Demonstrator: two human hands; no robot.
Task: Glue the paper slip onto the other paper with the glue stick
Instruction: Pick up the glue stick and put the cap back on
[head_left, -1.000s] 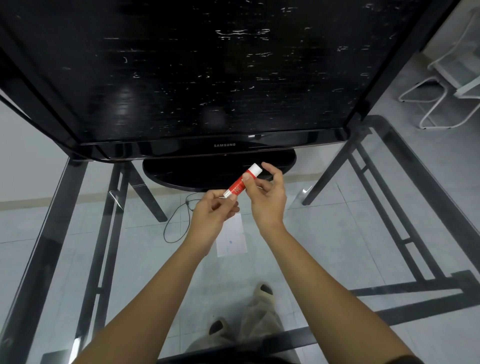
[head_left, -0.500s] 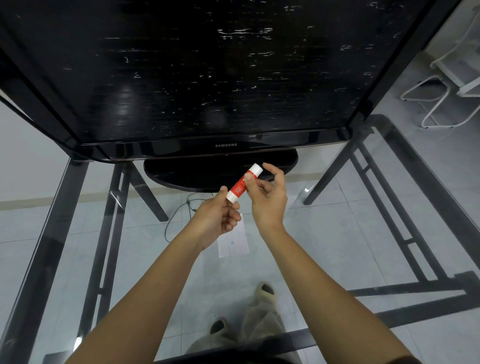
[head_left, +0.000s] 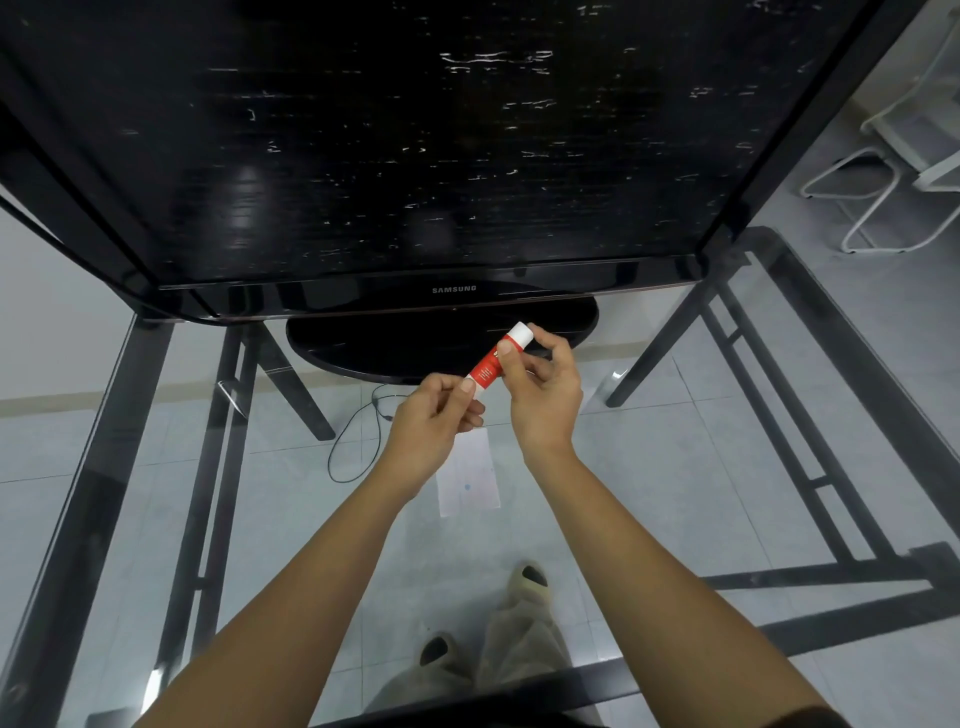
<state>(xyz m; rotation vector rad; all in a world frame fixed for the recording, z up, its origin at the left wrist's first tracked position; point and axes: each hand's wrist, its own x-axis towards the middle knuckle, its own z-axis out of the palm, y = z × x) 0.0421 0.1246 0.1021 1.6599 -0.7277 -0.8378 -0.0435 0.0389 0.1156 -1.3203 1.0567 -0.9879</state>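
Glue stick (head_left: 491, 366): above glass table (head_left: 701, 467), tip toward 1 o'clock.
Left hand (head_left: 431, 421): pinches its lower white end.
Right hand (head_left: 545, 400): thumb and fingers pinch the barrel.
Paper (head_left: 470, 480): flat, 6 o'clock of the hands.
Handling: likely light, stiff, smooth; grip the barrel.

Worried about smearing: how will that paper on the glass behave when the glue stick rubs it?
The paper looks thin and lies loose on the smooth glass table, so it would probably slide. It likely wrinkles unless pinned; left hand and right hand both hold the glue stick.
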